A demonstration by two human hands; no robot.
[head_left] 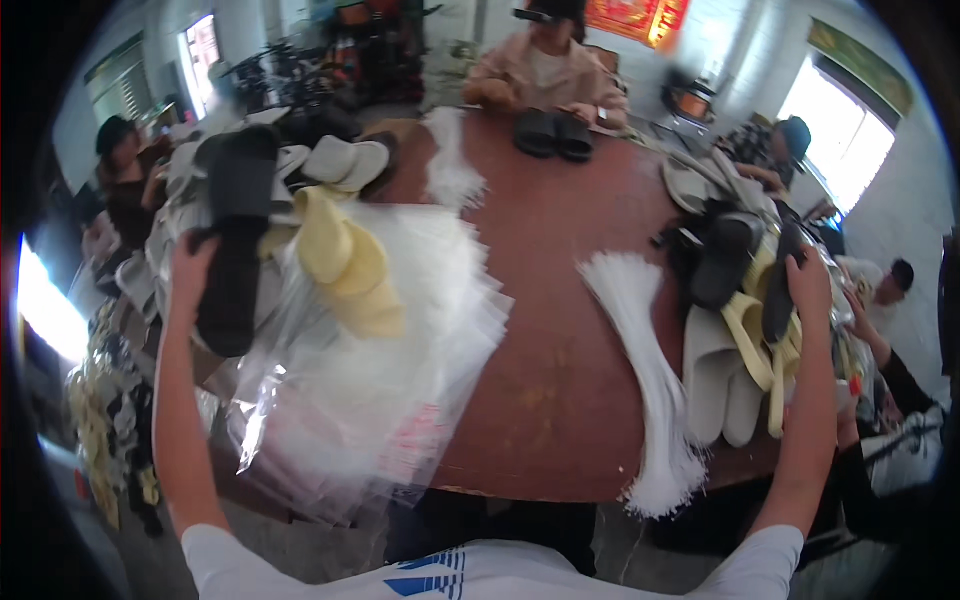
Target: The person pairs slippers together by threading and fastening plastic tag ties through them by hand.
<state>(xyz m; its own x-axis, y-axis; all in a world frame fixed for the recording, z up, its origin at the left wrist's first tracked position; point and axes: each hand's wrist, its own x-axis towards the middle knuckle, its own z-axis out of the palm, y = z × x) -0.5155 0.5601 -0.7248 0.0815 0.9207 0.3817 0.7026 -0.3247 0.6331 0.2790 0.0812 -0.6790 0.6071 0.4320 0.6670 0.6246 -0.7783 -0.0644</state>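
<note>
On the left, my left hand (pixel 192 268) is closed on the side of a black slipper (pixel 230 300), with another dark slipper (pixel 243 170) right above it at the pile. Across the table, my right hand (pixel 809 282) grips a black slipper (pixel 780 295) at the edge of the right pile. Beside that hand lie another black slipper (pixel 725 262), yellow slippers (pixel 745 338) and a pair of light grey slippers (pixel 708 375). Pale yellow slippers (pixel 340 245) rest on a stack of clear plastic bags (pixel 370 400) near my left arm. The fingers of both hands are partly hidden.
The reddish-brown table (pixel 545 380) carries a bundle of thin white strips (pixel 640 370) and a second bundle (pixel 453 160) farther back. A co-worker (pixel 548 75) sits opposite, hands near a pair of black slippers (pixel 553 135). Other people sit at both sides.
</note>
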